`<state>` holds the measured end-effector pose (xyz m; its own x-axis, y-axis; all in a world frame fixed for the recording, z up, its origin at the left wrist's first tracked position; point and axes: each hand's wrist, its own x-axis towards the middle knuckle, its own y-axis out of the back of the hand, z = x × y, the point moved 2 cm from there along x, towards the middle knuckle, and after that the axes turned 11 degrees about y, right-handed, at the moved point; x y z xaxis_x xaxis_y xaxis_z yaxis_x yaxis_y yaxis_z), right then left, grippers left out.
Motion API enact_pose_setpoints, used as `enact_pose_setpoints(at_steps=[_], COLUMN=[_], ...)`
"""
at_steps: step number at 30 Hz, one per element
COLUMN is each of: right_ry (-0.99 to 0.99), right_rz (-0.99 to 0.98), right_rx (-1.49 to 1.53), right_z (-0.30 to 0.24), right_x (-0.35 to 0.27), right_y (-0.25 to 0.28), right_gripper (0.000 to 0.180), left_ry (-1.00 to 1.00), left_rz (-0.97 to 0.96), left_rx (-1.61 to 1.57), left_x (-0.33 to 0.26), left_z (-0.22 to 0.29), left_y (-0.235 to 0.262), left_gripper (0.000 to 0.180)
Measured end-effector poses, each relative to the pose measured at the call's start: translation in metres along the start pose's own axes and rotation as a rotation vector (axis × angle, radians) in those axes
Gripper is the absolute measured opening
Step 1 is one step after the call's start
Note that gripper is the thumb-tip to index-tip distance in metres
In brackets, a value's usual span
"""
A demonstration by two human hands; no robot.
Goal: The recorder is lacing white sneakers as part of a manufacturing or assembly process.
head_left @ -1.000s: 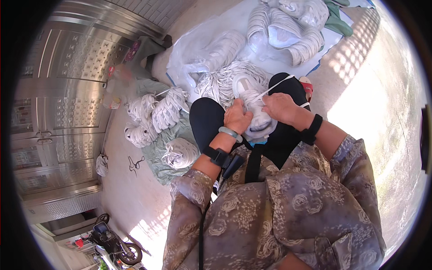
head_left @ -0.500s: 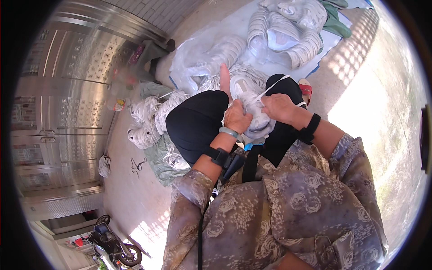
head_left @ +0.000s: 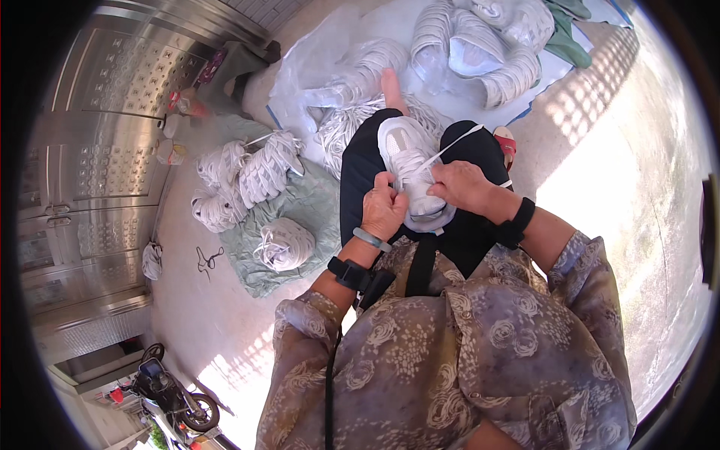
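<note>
A white and grey sneaker [head_left: 406, 161] lies on my lap between my black-clad thighs, its toe away from me and its heel opening near my belly. White lacing crosses its tongue, and a loose white shoelace [head_left: 455, 142] runs from it over my right knee. My right hand [head_left: 463, 187] pinches at the lacing on the sneaker's right side. At the left edge of the opening my left hand [head_left: 384, 208] is closed, thumb and index finger close together; what they hold is too small to make out.
Several white sneakers [head_left: 271, 164] lie on a green cloth [head_left: 296, 199] at left, with another sneaker [head_left: 285, 244] nearer. Ahead are a heap of white laces [head_left: 341, 139] and nested rows of white shoe pieces [head_left: 502, 79] on plastic sheeting. Metal doors [head_left: 97, 150] and a motorcycle [head_left: 176, 397] stand left.
My left knee has moved inward to the right, uncovering more of the green cloth and its sneaker. My left hand has shifted slightly down and left. The sneaker's toe shows more.
</note>
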<state>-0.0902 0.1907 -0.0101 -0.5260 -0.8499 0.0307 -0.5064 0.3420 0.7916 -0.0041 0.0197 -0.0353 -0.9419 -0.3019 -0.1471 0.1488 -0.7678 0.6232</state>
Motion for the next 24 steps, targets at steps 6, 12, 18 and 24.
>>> enact_pose_setpoints(at_steps=[6, 12, 18, 24], right_ry=[0.060, -0.030, 0.107, 0.335], right_rz=[0.068, -0.054, 0.160, 0.174], right_rx=[0.098, 0.189, 0.168, -0.093], right_z=[0.002, -0.003, -0.006, -0.016], right_x=[-0.001, 0.006, 0.018, 0.045], right_y=[0.000, 0.014, 0.028, 0.022], right_gripper=[0.024, 0.024, 0.018, 0.006], left_ry=[0.068, -0.045, 0.010, 0.081], left_rz=[-0.086, -0.006, 0.012, -0.075], left_rx=[-0.103, 0.021, -0.141, -0.326], left_x=[0.003, 0.011, 0.008, 0.007], left_z=[0.004, 0.022, 0.019, 0.006], left_y=[0.005, 0.017, 0.013, 0.003], left_gripper=[0.032, 0.020, 0.021, 0.022])
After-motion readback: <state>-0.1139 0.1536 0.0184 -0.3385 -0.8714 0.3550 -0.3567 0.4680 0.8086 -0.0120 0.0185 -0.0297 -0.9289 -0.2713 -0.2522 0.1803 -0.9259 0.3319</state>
